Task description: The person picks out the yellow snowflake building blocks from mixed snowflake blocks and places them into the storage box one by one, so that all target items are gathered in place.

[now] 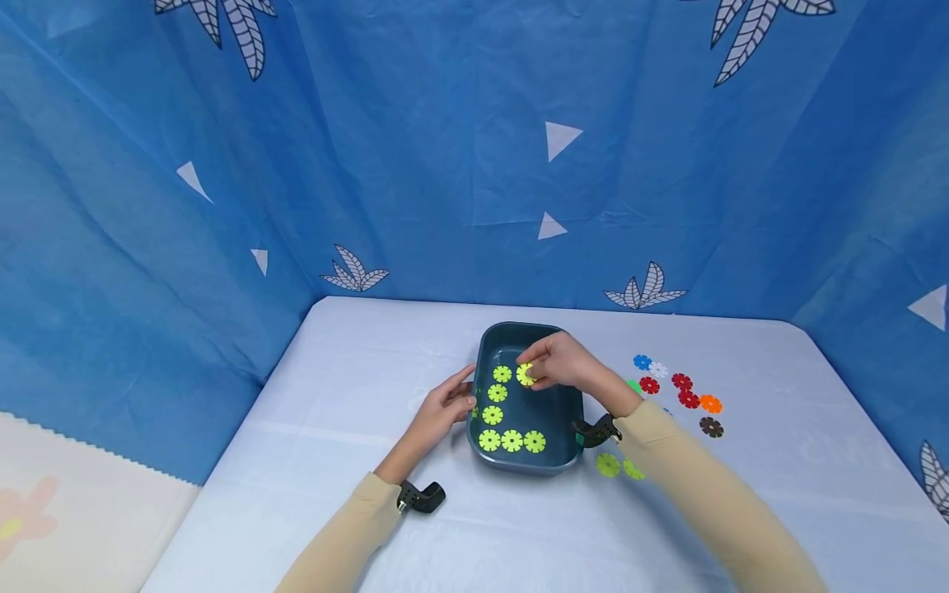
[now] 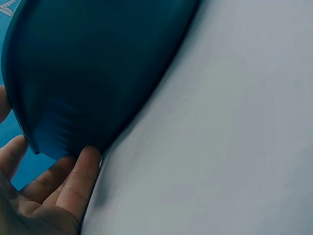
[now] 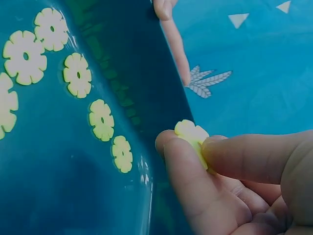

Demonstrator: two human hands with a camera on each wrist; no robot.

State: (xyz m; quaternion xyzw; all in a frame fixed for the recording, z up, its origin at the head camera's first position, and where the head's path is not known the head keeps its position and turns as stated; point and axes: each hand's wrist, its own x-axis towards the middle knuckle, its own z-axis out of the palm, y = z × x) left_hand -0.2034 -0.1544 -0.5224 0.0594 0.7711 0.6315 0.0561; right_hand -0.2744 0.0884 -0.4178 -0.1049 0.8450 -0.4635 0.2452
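A dark teal plastic tray (image 1: 530, 459) stands on the white-covered table. Inside, several yellow-green notched discs (image 1: 493, 415) form an L along the left side and the near end. My right hand (image 1: 567, 364) is over the tray's far part, pinching another yellow-green notched disc (image 3: 191, 139) between thumb and fingers. That disc is above the tray floor in the right wrist view. My left hand (image 1: 442, 409) rests against the tray's left side, fingers fairly straight. In the left wrist view, fingertips (image 2: 88, 159) touch the outer wall.
Right of the tray lie loose notched discs: blue (image 1: 642, 361), white (image 1: 657, 370), several red ones (image 1: 682, 381), orange (image 1: 711, 403) and brown (image 1: 712, 427). Two yellow-green discs (image 1: 608, 465) lie near the tray's near right corner. A blue patterned cloth (image 1: 474, 165) hangs behind the table.
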